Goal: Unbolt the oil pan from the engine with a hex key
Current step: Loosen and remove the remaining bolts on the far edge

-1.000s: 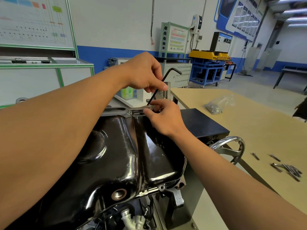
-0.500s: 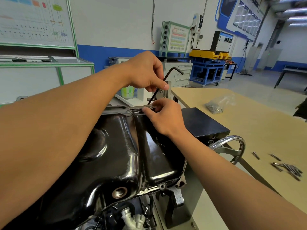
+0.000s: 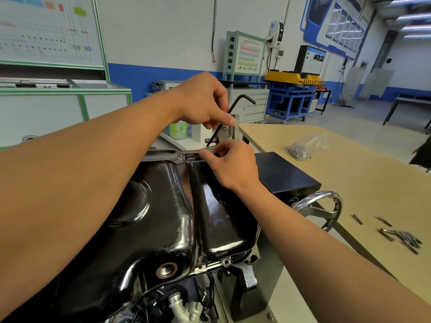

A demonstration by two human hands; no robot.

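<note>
Leverage explains the grip of the left hand (image 3: 205,106): its thumb and curled fingers pinch the long shaft of the black L-shaped steel hex key (image 3: 236,104) partway up. The short bent arm sticks out above as a crank, and the tip angles down to the far flange. The right hand (image 3: 231,164) reaches over the glossy black pressed-steel oil pan (image 3: 163,206). Its thumb and forefinger close on what looks like a small silver bolt (image 3: 212,152) at the spot where the key's tip lands. That is probably to steady the tip in the socket, though the contact itself is too small to make out.

The pan sits belly-up on the inverted engine, which puts its flange bolts within reach from above. It lies directly under both forearms, and both hands work at its far edge. Its threaded drain hole (image 3: 166,270) faces the camera, and another flange bolt (image 3: 225,261) is seated on the near rim. So by my reading the unbolting is unfinished.

To the right, loose grey bolts (image 3: 401,236) lie scattered on the tan worktable (image 3: 349,178). A clear plastic bag of hardware (image 3: 303,148) lies farther back. A chrome handwheel (image 3: 326,206) stands between pan and table.
</note>
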